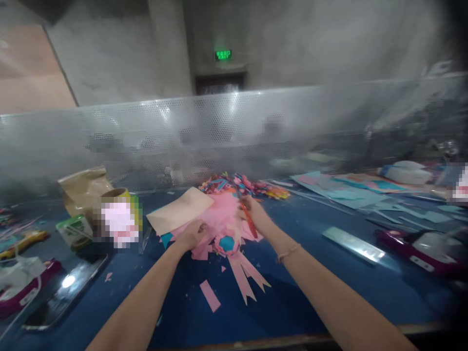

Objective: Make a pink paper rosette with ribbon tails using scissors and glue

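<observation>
My left hand [192,234] is closed on the edge of a pink paper sheet [223,214] lying on the blue table [310,292]. My right hand [251,210] grips an orange-red tool [250,222], thin and long like scissors or a pen, over the same pink sheet. A pink paper rosette with a blue centre [227,243] and two ribbon tails [246,278] lies between my hands. A beige sheet [179,212] overlaps the pink paper at its left.
Coloured paper scraps [243,185] are heaped behind the sheet. A metal ruler [353,243], a purple-and-white device [426,248] and blue paper sheets [343,192] lie right. A tape roll [117,195], brown bag [84,187], phone [66,292] sit left. A perforated screen [219,136] closes the back.
</observation>
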